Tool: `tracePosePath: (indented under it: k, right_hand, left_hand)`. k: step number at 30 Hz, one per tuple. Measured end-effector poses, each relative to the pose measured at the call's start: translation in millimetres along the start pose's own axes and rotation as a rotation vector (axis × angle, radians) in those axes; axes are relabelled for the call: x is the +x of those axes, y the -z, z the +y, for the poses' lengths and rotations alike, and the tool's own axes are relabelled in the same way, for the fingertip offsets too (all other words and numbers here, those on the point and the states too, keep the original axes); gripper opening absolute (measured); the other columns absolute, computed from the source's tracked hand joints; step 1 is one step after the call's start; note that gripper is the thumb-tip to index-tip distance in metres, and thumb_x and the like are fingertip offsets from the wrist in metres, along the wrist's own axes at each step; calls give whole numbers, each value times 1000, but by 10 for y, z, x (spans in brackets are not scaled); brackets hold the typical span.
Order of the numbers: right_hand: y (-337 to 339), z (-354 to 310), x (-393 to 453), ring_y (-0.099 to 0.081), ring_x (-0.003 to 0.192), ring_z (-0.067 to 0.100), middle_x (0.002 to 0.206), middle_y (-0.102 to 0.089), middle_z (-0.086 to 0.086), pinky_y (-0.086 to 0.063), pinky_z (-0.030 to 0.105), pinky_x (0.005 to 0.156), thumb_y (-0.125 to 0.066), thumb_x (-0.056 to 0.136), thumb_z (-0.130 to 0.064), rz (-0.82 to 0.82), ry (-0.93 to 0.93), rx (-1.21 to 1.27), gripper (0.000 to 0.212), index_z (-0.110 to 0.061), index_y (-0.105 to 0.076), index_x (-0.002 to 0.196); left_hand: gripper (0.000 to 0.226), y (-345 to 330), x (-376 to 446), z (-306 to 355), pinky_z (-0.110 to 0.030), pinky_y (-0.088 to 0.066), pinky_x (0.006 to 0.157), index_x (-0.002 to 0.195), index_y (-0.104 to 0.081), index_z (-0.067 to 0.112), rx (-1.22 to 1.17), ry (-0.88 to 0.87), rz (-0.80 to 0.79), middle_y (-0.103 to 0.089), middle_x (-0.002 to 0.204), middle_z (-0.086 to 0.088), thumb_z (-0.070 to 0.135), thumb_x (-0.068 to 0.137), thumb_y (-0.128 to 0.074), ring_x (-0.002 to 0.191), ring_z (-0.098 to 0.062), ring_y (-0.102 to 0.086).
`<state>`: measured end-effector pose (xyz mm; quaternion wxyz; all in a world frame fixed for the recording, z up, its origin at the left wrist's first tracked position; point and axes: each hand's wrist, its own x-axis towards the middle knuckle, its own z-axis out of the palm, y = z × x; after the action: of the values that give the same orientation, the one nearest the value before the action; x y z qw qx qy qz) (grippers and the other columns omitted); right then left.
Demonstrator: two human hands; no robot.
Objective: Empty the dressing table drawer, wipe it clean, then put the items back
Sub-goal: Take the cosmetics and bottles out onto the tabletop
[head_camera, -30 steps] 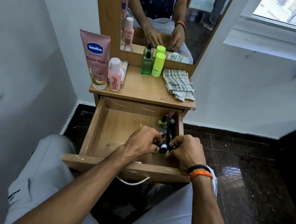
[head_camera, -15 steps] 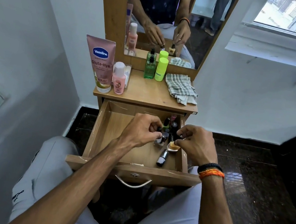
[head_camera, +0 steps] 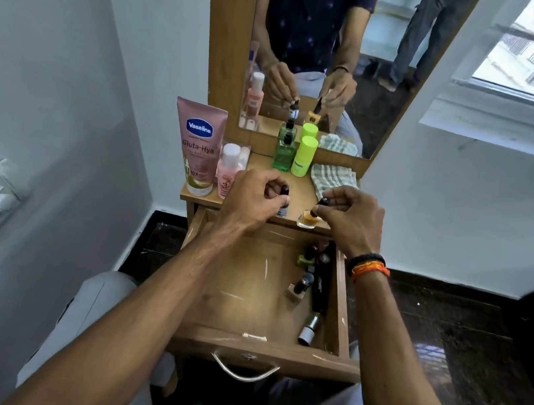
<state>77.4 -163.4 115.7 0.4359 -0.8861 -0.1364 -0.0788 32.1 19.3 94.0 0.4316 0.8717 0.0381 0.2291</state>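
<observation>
The wooden drawer (head_camera: 339,313) is pulled open below the table top (head_camera: 302,190). Several small bottles and tubes lie along its right side, among them a silver-capped tube (head_camera: 308,330) and a black tube (head_camera: 320,288). My left hand (head_camera: 252,200) pinches the black cap of a small dark bottle (head_camera: 281,209) at the table top's front edge. My right hand (head_camera: 350,218) holds the black cap of a small amber bottle (head_camera: 308,219) standing on the same edge. A checked cloth (head_camera: 330,177) lies at the back right of the top.
A pink Vaseline tube (head_camera: 197,147), a pink bottle (head_camera: 227,175), a green bottle (head_camera: 283,151) and a lime bottle (head_camera: 304,156) stand on the table top under the mirror (head_camera: 315,53). White walls close in on the left and right. My knees sit below the drawer handle (head_camera: 244,370).
Both hands have risen out of the drawer, each carrying a small bottle, and moved forward to the front edge of the table top. The camera has tilted upward.
</observation>
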Motion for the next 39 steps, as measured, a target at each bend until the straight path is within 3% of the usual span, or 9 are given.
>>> tracePosePath:
  k: [4, 9, 15, 24, 39]
  right_hand:
    - [-185, -45, 301, -68, 74, 4, 78, -70, -10, -59, 24, 76, -86, 71, -13, 48, 0, -14, 23, -18, -77, 91]
    - [-348, -84, 600, -63, 70, -3, 77, -69, -12, -50, 10, 68, -85, 74, -15, 60, 67, -62, 21, -18, -77, 93]
    - [-497, -62, 778, -68, 76, 5, 81, -72, -8, -59, 25, 75, -83, 75, -12, 52, 80, -63, 21, -19, -76, 94]
    - [-587, -17, 892, -68, 79, 6, 84, -73, -6, -59, 25, 77, -81, 77, -14, 83, 98, -69, 23, -18, -76, 99]
    - [-630, 30, 937, -66, 80, 6, 87, -72, -6, -59, 25, 77, -80, 80, -15, 107, 126, -68, 22, -16, -75, 102]
  left_hand:
    - [15, -83, 195, -78, -18, -55, 63, 94, -76, 14, 0, 26, 36, -71, 77, 6, 13, 80, -80, 67, -7, -64]
    - [22, -180, 390, -112, -20, -57, 70, 104, -76, 11, -4, 40, 100, -75, 89, 1, 9, 82, -78, 75, -7, -66]
    - [20, -255, 556, -195, -32, -60, 74, 100, -76, 11, 6, 66, 126, -75, 88, 1, 5, 81, -77, 78, -10, -67]
    - [23, -385, 661, -264, -32, -58, 79, 104, -75, 7, 59, 60, 162, -75, 98, -7, 2, 81, -74, 88, -16, -68]
    - [22, -451, 835, -369, -37, -59, 79, 100, -75, 12, 73, 91, 195, -74, 97, -4, 6, 79, -77, 88, -17, -69]
